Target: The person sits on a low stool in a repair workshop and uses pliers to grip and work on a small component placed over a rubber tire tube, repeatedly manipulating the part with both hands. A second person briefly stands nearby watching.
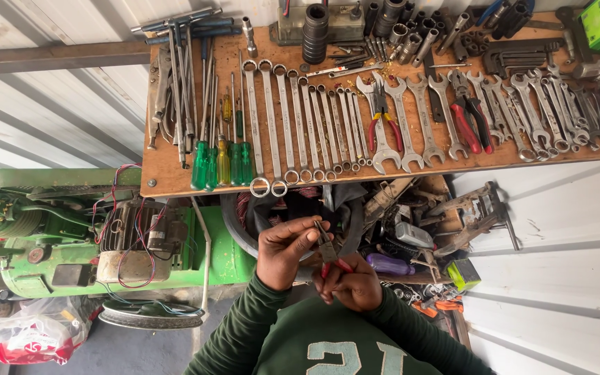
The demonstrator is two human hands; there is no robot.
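Your right hand is closed around the red handles of a pair of pliers, whose dark nose points up toward your left hand. The fingers of that left hand are pinched together just at the plier tips, on something too small to make out, perhaps a wire end. You look to be in the middle of gripping or trimming that small piece; closing the tips squarely on it calls for a steady left pinch. All this sits near you, below the wooden counter loaded with spanners and green screwdrivers. The cluttered heap behind your hands hides what the piece belongs to, and the green machine on the left is cut off.
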